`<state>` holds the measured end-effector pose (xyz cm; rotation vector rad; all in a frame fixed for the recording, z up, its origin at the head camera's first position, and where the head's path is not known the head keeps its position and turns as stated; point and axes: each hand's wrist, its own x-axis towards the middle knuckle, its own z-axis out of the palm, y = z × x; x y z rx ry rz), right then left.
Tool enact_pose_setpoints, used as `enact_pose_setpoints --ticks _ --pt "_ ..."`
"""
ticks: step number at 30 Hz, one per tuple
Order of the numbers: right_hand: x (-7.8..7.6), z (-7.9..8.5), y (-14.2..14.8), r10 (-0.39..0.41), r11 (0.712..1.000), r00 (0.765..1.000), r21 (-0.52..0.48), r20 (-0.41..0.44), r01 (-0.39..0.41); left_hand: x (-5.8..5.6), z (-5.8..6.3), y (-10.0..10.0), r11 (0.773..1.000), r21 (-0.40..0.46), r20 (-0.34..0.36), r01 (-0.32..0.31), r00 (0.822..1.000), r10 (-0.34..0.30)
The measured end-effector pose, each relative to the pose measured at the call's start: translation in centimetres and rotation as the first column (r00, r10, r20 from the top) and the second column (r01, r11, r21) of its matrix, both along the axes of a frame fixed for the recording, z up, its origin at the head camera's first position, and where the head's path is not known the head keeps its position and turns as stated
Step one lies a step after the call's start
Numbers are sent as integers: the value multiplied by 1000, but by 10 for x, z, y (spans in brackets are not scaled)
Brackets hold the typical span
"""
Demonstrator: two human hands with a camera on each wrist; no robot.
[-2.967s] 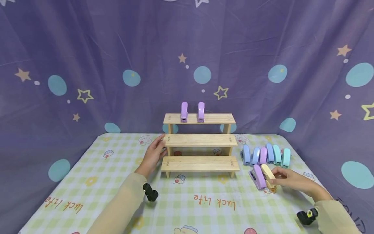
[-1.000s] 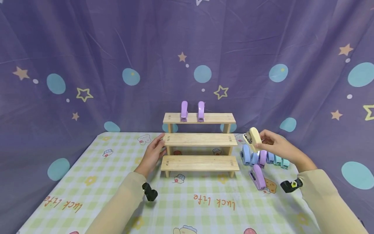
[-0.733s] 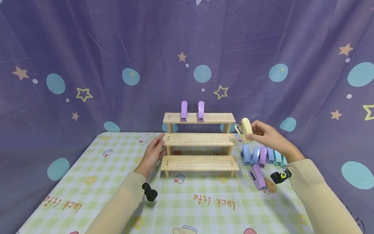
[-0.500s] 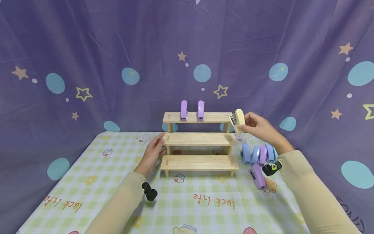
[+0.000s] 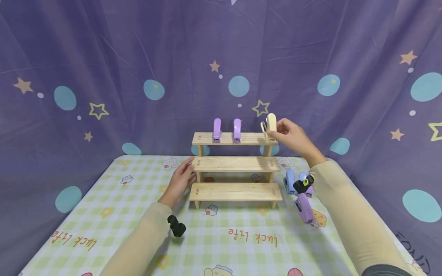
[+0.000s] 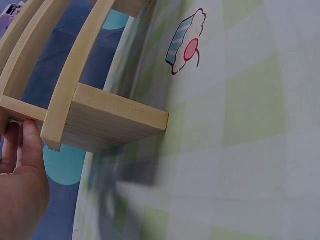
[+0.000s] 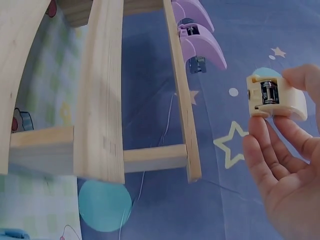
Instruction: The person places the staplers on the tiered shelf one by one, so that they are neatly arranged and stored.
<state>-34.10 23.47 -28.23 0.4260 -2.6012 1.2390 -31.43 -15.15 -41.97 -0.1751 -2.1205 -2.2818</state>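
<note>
A three-tier wooden display stand (image 5: 236,165) stands on the table. My left hand (image 5: 180,181) rests against its left side by the middle tier; in the left wrist view, fairly straight fingers (image 6: 31,145) touch the side bar. My right hand (image 5: 293,138) pinches a cream-yellow stapler (image 5: 271,125) between thumb and fingers at the right end of the top tier. In the right wrist view, the stapler (image 7: 270,95) appears apart from the top plank (image 7: 181,90). Two purple staplers, one on the left (image 5: 217,130) and one nearer the middle (image 5: 237,130), stand upright on the top tier.
Right of the stand, a purple stapler (image 5: 304,208) lies on the checked tablecloth (image 5: 138,218). Behind it are a blue stapler (image 5: 289,181) and others, partly hidden by the right wrist camera (image 5: 303,184) and sleeve. A purple curtain (image 5: 114,69) hangs behind the table.
My right hand has picked up the yellow stapler from the table and carried it up and left to the top tier's right end. The left hand keeps its place on the stand.
</note>
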Motion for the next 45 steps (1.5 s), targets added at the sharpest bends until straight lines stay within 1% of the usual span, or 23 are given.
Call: enact_pose_setpoints --ticks 7,11,14,18,27,33,37,43,44,45 --pt "-13 3 -14 -18 1000 1000 -13 -3 18 0 -1 0 1000 -7 -4 -5 1000 5" --pt "-18 4 -20 -20 1000 1000 -6 16 20 0 -1 0 1000 -5 -1 -8 1000 8" --pt "-22 4 -23 -25 1000 999 -1 45 25 0 0 0 1000 -3 -4 -3 1000 3" --pt "-27 0 -25 -36 999 996 2 84 36 0 -1 0 1000 -5 -3 -2 1000 2" --pt "-34 -9 -28 -39 999 994 15 107 37 0 -1 0 1000 -7 -4 2 1000 -2" --pt "-37 -13 -29 -41 999 994 31 101 38 0 0 0 1000 -5 3 -9 1000 9" --pt "-36 -14 -31 -47 999 992 24 118 44 0 0 0 1000 -5 11 -14 1000 14" --pt "-34 -13 -33 -62 997 989 48 131 56 -1 -1 0 1000 -1 0 -5 1000 5" --pt "-34 -12 -33 -61 997 989 49 135 55 2 2 1 1000 3 5 0 1000 0" --pt "-34 -12 -34 -60 997 989 52 138 54 1 2 0 1000 6 9 4 1000 -4"
